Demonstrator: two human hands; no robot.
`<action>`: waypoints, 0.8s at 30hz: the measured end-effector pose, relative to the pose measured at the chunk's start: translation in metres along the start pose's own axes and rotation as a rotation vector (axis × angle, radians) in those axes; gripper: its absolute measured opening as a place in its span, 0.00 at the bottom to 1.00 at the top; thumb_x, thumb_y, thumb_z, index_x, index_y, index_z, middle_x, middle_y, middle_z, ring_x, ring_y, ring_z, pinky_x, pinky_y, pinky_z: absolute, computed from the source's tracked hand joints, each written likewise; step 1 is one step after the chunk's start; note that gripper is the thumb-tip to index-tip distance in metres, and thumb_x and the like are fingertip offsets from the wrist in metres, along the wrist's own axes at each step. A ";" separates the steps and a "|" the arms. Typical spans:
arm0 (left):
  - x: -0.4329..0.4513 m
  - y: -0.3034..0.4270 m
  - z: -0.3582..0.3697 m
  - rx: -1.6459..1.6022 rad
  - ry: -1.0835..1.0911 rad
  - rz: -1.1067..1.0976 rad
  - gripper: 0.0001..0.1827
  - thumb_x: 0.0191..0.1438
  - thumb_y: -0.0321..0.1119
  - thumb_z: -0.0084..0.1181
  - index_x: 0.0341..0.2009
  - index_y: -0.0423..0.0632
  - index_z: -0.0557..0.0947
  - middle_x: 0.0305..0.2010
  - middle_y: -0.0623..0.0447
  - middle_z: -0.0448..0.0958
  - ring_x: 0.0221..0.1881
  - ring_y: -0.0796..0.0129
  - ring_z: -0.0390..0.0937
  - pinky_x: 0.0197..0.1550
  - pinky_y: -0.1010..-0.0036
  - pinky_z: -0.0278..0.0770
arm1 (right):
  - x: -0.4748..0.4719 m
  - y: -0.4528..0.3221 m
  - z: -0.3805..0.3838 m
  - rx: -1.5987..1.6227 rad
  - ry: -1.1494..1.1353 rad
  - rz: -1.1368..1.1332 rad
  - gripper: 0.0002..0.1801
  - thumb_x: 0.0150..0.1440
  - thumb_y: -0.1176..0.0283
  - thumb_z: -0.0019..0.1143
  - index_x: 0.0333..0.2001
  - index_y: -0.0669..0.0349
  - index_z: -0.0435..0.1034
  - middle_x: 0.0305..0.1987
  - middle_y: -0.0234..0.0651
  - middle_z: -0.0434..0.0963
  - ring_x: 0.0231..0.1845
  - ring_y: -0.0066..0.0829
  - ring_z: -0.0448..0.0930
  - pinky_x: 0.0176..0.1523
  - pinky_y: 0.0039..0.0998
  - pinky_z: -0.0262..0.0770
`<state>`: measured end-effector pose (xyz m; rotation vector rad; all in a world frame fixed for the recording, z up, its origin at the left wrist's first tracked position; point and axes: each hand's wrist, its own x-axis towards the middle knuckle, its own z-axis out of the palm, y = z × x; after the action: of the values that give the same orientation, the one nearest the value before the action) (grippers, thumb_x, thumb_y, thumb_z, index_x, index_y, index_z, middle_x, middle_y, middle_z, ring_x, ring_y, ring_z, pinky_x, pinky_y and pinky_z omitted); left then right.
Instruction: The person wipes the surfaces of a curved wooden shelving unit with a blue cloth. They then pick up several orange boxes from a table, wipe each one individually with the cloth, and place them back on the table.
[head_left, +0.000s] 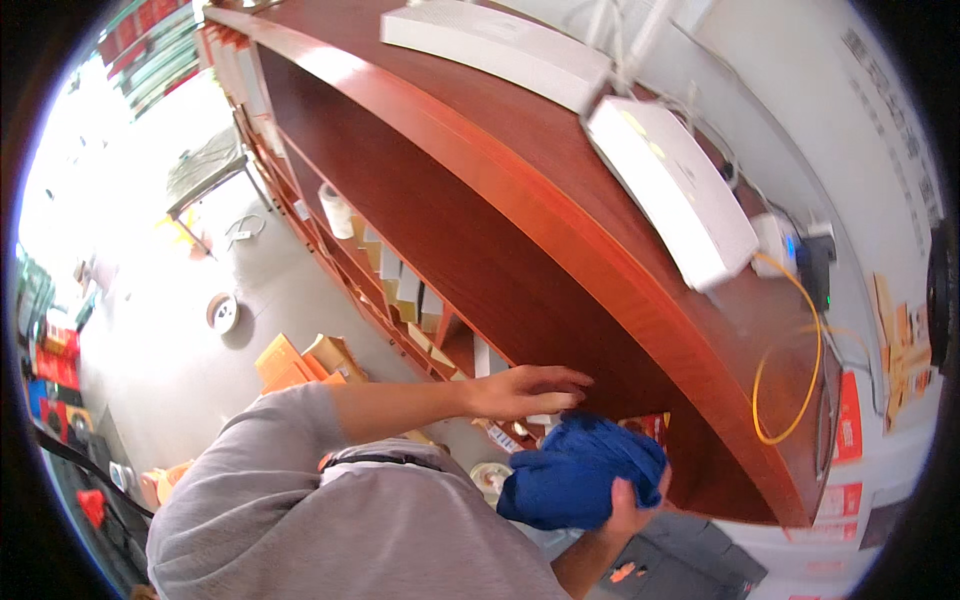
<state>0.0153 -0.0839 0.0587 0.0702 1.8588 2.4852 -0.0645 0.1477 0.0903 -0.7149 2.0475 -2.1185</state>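
My right hand (634, 510) grips a bundled dark blue cloth (581, 472) from below and the side, its thumb lying over the fabric. The cloth is crumpled, so its kind cannot be told. My left hand (525, 391) is just above and left of the bundle, fingers stretched out and holding nothing; whether its fingertips touch the cloth cannot be told. Both hands are at the front of a reddish-brown wooden shelf unit (525, 199). Behind the cloth, a red packet (651, 425) lies on a shelf.
White router-like boxes (675, 187) with cables stand on the unit's top, near a looped yellow cable (817, 352). A white roll (335, 211) sits on a lower shelf. Orange boxes (289, 364) and a round container (223, 313) are on the floor. A dark grey case (686, 559) lies below.
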 end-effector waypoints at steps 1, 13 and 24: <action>-0.020 -0.002 -0.010 -0.035 -0.048 0.102 0.44 0.56 0.60 0.46 0.67 0.50 0.45 0.67 0.39 0.51 0.66 0.54 0.53 0.58 0.60 0.65 | 0.010 -0.007 0.025 0.062 -0.075 0.044 0.31 0.41 0.67 0.63 0.50 0.67 0.65 0.43 0.41 0.74 0.44 0.33 0.74 0.52 0.35 0.69; -0.175 0.085 -0.082 -0.321 1.262 0.826 0.27 0.54 0.35 0.56 0.57 0.48 0.65 0.50 0.51 0.71 0.51 0.65 0.70 0.52 0.68 0.72 | 0.066 -0.115 0.226 -0.262 -0.612 -1.059 0.24 0.51 0.64 0.57 0.49 0.69 0.68 0.50 0.50 0.71 0.51 0.47 0.71 0.52 0.39 0.67; -0.173 0.311 -0.310 1.703 1.171 0.244 0.36 0.46 0.52 0.60 0.56 0.46 0.68 0.58 0.39 0.64 0.55 0.47 0.64 0.59 0.61 0.61 | 0.097 -0.141 0.250 -0.699 -0.101 -1.371 0.11 0.53 0.73 0.50 0.39 0.66 0.73 0.39 0.42 0.77 0.39 0.40 0.77 0.42 0.35 0.72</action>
<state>0.1695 -0.4782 0.2673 -1.2834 3.7003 -0.0212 -0.0159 -0.1071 0.2466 -2.8593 2.4976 -1.3969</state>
